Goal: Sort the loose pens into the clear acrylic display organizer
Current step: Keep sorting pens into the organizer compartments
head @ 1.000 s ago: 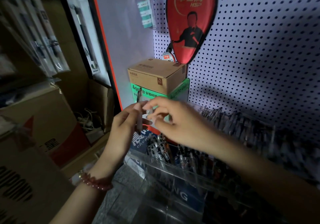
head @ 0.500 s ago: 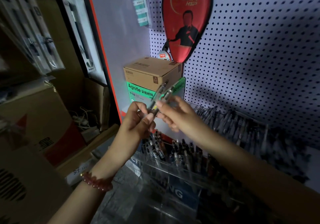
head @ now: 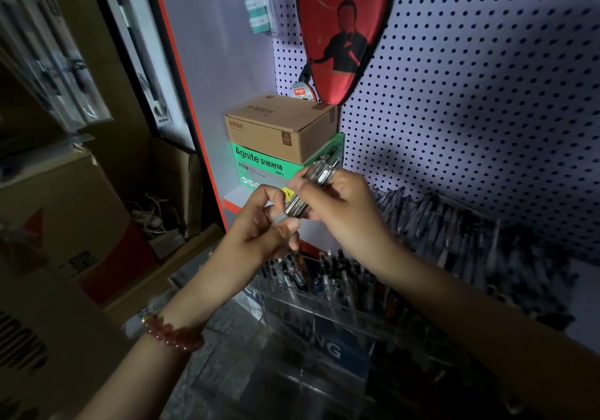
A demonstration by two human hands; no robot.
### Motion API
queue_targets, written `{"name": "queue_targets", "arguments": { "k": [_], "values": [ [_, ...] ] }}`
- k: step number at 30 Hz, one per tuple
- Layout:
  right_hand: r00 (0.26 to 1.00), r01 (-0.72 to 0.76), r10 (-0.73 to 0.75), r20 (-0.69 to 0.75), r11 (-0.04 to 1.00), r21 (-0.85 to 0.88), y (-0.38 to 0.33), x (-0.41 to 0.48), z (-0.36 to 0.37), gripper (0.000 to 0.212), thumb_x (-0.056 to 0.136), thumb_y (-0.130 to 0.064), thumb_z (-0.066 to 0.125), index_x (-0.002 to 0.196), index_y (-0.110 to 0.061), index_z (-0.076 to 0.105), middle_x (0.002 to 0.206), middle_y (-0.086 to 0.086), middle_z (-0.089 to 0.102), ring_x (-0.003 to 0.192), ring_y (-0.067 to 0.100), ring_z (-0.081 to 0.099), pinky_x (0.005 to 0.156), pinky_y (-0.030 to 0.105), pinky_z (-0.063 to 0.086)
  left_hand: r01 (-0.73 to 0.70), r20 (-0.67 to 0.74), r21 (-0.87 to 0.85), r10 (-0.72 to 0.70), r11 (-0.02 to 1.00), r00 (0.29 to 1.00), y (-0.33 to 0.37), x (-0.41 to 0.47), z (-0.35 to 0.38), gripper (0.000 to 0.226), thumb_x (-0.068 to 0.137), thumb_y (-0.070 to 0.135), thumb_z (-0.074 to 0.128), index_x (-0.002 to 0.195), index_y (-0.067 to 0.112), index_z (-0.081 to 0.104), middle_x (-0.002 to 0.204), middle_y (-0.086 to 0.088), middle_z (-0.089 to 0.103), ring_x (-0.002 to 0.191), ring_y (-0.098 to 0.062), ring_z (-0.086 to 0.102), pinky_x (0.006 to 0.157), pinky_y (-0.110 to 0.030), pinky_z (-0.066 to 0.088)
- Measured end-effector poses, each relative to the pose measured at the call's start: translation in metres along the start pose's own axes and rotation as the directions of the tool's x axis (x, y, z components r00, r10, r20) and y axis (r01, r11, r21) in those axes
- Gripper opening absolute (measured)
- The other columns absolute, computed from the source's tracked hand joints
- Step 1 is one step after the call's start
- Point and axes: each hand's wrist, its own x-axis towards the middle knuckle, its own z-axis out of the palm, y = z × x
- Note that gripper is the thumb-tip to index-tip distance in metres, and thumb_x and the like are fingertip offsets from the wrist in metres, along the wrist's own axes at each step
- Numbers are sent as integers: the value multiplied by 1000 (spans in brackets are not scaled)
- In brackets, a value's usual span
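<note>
My right hand (head: 341,212) grips a small bundle of clear-barrelled pens (head: 313,181), tilted with their tops up and to the right. My left hand (head: 263,228), with a red bead bracelet at the wrist, pinches the bundle's lower end with curled fingers. Both hands hover above the left end of the clear acrylic display organizer (head: 292,319), whose upper tier holds several upright pens (head: 324,273). A heap of loose pens (head: 454,234) lies on the shelf to the right, against the pegboard.
A brown carton (head: 279,127) sits on a green Agnite box (head: 259,166) just behind the hands. A red racket cover (head: 344,30) hangs on the pegboard (head: 487,95). Cardboard boxes (head: 65,218) and cables fill the left side.
The right hand has taken hold of the pen bundle higher up and raised it slightly. The left hand stays at the lower end. The view has shifted a little closer.
</note>
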Motion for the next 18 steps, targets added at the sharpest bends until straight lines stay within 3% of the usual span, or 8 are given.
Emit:
{"name": "queue_targets", "arguments": {
  "k": [2,3,6,8,10,13,16,18],
  "values": [
    [999,-44,45,-24,997,67,-1,2,-3,29,90,-20,59,80,7,59,50,6,51,47,12,49,46,27,44,-3,-6,28,3,1000,1000,-2,2,-2,22,83,9,58,94,13,39,78,-4,63,72,-9,61,63,-20,46],
    [998,-32,35,-48,998,55,-2,2,-5,24,91,-15,57,79,6,59,49,0,49,46,9,46,45,24,40,0,-7,61,0,998,1000,-3,2,-5,29,81,12,65,96,13,41,88,-5,64,83,-9,62,72,-23,47],
    [995,66,-76,-60,987,-149,2,6,-15,19,89,-16,54,73,-6,56,55,-3,50,49,16,46,48,37,39,85,-61,359,-67,930,996,-12,1,-16,51,69,32,82,105,16,49,111,7,60,110,-8,55,92,-32,45],
    [996,88,-84,28,940,-331,4,7,-20,22,87,-21,52,66,-19,48,52,-12,44,45,6,42,48,33,37,150,-62,518,-138,842,989,-18,-1,-19,54,65,37,78,110,21,53,118,9,56,119,-7,49,96,-24,41],
    [995,60,-17,103,904,-423,5,5,-19,25,87,-24,52,64,-26,44,53,-12,43,45,5,41,48,27,35,170,-28,564,-187,808,982,-24,-3,-19,51,68,34,79,113,25,56,123,11,55,122,-5,47,99,-19,38],
    [980,32,70,185,866,-499,9,0,-16,19,87,-23,56,69,-19,51,55,-7,45,46,10,40,47,24,28,166,22,567,-216,807,976,-29,-5,-18,51,69,30,81,115,27,57,119,12,59,118,-4,50,104,-33,41],
    [908,18,200,367,859,-512,12,0,-17,23,89,-32,59,72,-17,54,56,-6,45,47,10,40,48,25,28,162,25,517,-205,841,979,-32,-7,-16,46,72,25,81,110,33,57,111,11,62,111,-6,55,99,-40,46],
    [871,-3,265,414,845,-535,13,-2,-16,33,90,-42,57,66,-20,49,56,-6,43,47,8,40,48,26,27,149,24,514,-188,845,982,-32,-8,-15,41,74,20,79,107,31,57,105,9,64,105,-8,58,96,-40,47]
  ]
}}
